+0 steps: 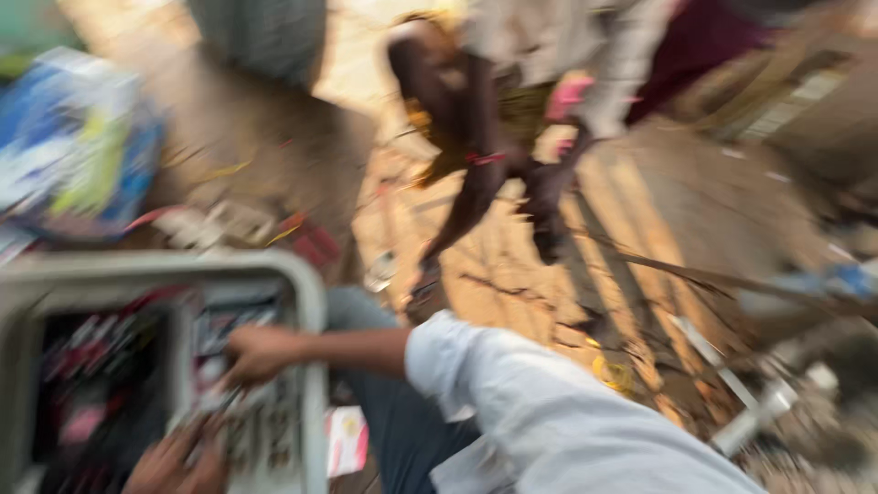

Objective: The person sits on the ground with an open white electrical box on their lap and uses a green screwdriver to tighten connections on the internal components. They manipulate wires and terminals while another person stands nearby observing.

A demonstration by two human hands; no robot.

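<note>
White sleeve [567,421] of the person's right arm fills the lower centre of the heavily blurred view, running left to the right hand [261,352]. That hand rests inside an open grey case [306,302] at lower left, on the lighter section of small parts [247,421] along the case's right side; its fingers appear curled toward the parts, but the blur prevents telling whether they hold anything. Left hand [174,467] sits at the bottom edge, just below and left of the right hand, also within the case; grip state cannot be determined. Dark compartment [91,384] with red and pink items occupies the case's left part. Small pink-and-white packet [346,439] lies on the floor just right of the case. Blue-and-white packaging [73,146] is piled at upper left. Another person [512,128] stands on the cracked dirt floor [658,210] at upper centre, well apart. Pale tube [754,416] lies among debris at lower right.
</note>
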